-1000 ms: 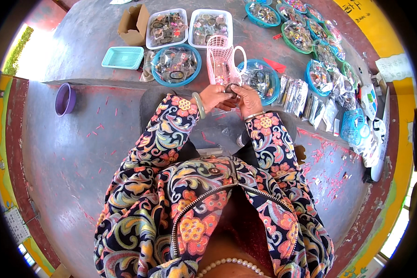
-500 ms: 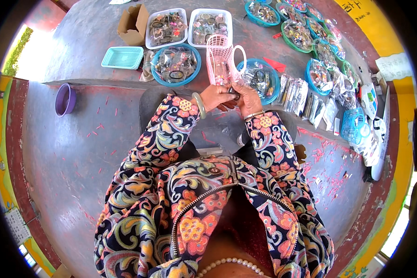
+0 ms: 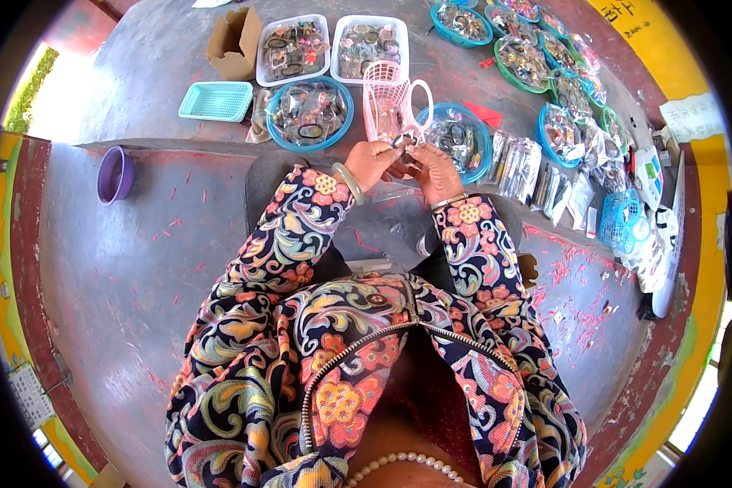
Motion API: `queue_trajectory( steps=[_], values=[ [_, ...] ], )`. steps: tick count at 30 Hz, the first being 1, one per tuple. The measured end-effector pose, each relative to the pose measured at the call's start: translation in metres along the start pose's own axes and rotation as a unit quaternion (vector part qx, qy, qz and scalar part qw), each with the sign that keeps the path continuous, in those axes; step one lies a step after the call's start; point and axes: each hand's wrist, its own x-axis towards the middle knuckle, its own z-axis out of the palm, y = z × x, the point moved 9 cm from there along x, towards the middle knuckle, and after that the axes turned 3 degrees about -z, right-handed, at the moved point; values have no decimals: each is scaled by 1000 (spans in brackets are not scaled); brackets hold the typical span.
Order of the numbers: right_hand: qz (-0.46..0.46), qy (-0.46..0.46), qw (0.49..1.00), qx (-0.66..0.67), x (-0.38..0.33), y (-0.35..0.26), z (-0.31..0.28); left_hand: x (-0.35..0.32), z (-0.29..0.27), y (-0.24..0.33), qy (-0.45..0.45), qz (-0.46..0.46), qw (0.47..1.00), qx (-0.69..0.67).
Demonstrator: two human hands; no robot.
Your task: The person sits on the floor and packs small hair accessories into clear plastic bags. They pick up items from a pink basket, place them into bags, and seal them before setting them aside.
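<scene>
My left hand [image 3: 371, 164] and my right hand [image 3: 437, 171] meet in front of me, fingertips pinched on a small dark hair tie [image 3: 407, 141]. Fingers cover much of it, so its full shape is hidden. Just beyond my hands a pink openwork basket [image 3: 371, 106] with a pale handle lies on its side, small items inside. To its right stands a blue basin [image 3: 486, 154] of bagged dark hair ties. Another blue basin [image 3: 350, 114], heaped with clear bags of hair ties, is on the left.
Two white trays [image 3: 330, 71] of bagged items, a cardboard box [image 3: 221, 50] and a turquoise basket [image 3: 189, 104] sit at the back. Flat plastic packets [image 3: 519, 167] and several filled basins line the right. A purple bucket [image 3: 106, 185] stands on the left; red scraps litter the floor.
My fingers have shifted slightly around the dark hair tie, which now sits a little higher between the fingertips. My right hand has opened out a bit. The containers have not moved.
</scene>
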Motion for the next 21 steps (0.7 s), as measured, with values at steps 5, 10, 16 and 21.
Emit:
queue_trajectory(
  steps=[5,10,16,21],
  values=[
    [-7,16,1000,-1,2,1,-4,2,-1,-1,-4,-5,1000,-18],
    [-31,15,999,4,6,2,-14,1,7,-3,-41,-25,999,8],
    [-10,29,1000,1,3,3,-10,0,7,-3,-47,-35,998,-5],
    [2,56,998,23,-1,3,-12,0,-2,-6,-14,-46,998,-30]
  ],
)
